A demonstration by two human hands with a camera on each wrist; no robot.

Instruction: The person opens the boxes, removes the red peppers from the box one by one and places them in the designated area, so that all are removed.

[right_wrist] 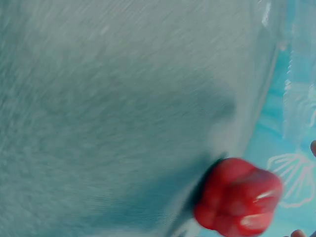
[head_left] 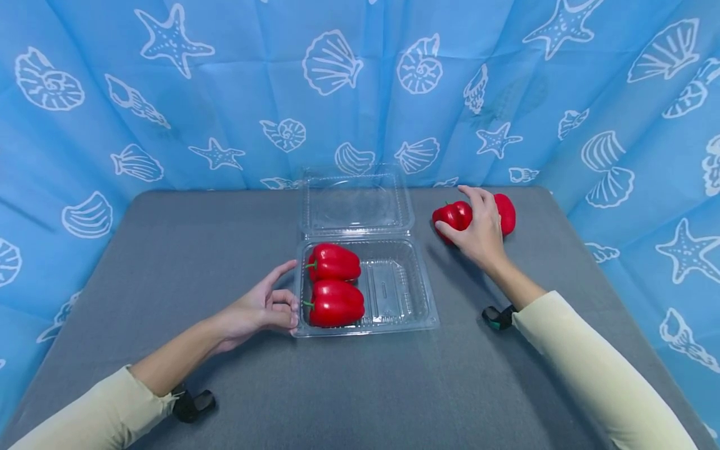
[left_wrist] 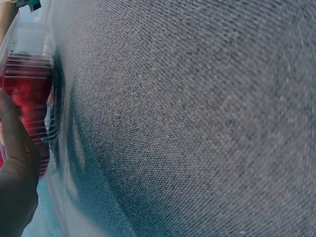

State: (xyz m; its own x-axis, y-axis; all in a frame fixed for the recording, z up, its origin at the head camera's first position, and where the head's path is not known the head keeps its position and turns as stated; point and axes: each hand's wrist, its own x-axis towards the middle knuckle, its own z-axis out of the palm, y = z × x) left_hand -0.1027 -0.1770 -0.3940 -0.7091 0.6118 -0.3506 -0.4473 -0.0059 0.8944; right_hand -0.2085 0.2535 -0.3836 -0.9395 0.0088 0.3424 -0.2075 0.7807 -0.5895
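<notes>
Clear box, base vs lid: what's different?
Contents: the base holds two red peppers; the lid holds none.
Position: the base is nearer the camera wearer; the lid is swung open behind it.
Hand: the left hand is at the base's left edge; no hand is at the lid.
Shared: both are clear and joined along one side.
</notes>
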